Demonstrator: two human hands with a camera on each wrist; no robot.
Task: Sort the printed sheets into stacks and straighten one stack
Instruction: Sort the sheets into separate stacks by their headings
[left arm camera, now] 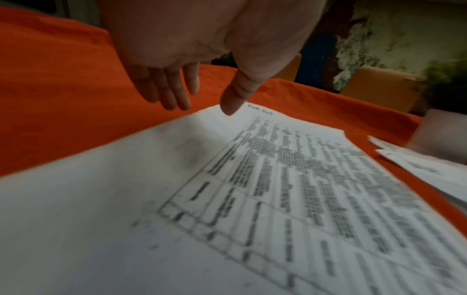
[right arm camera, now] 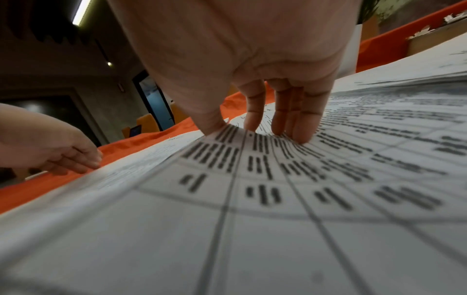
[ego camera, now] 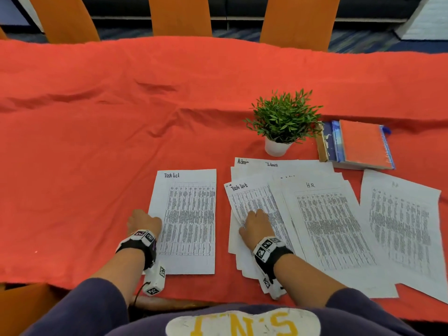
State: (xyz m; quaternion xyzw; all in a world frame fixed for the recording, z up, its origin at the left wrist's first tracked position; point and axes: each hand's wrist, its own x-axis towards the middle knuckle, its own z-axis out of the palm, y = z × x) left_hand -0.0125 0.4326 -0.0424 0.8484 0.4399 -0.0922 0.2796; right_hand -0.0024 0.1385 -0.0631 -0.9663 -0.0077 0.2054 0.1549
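The left hand (left arm camera: 202,49) hangs with straight, relaxed fingers (left arm camera: 164,89) over the orange cloth (left arm camera: 63,99), holding nothing. Its thumb tip (left arm camera: 231,105) is at the far corner of a printed table sheet (left arm camera: 278,189) that spreads beneath the palm and toward the wrist. To the thumb's side lie the blurred edges of more sheets (left arm camera: 424,167), apart from the first.

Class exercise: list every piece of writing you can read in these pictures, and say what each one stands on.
"Task list": sheet by the left hand.
"Task list": sheet under the right hand.
"Admin": two rear sheets.
"HR": sheet.
Heading on the far right sheet: too faint.
All table print: too small.
Sweatshirt letters: partly cut off.
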